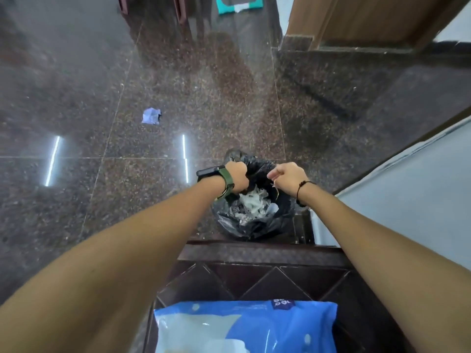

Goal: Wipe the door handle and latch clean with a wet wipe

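Both arms reach down to a black trash bag (257,225) on the dark granite floor. My left hand (238,177), with a watch on a green strap, is shut on the bag's far rim. My right hand (286,175), with a dark bead bracelet on its wrist, is shut on the rim a little to the right. White crumpled wipes (253,205) lie inside the bag's open mouth. A blue wet wipe pack (244,327) rests on a dark wooden stool (254,273) right below me. No door handle or latch is in view.
A crumpled pale blue scrap (151,115) lies on the floor to the left. A teal wipe pack (239,5) sits at the top. A wooden door frame (369,21) stands at the upper right, and a pale wall (407,200) runs along the right.
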A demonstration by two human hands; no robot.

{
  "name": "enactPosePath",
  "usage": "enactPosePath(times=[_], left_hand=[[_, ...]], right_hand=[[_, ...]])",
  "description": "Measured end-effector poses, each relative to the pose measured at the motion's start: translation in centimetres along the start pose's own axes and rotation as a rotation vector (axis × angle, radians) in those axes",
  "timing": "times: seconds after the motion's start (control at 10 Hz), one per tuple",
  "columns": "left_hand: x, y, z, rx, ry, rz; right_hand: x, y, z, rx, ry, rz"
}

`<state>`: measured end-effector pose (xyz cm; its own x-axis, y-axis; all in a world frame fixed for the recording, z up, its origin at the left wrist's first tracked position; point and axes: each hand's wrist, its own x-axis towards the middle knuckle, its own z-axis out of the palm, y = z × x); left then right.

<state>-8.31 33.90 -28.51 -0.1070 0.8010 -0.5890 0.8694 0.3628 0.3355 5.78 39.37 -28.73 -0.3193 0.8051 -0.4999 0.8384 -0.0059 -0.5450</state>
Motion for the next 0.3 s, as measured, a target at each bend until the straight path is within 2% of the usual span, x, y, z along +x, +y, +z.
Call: enactPosePath(times=[0.3], left_hand=[[-11.5,6.3,-11.8,0.018,0.143,0.055]], right_hand=[[-10.8,-8.5,-9.7,0.056,0.152,-0.094]])
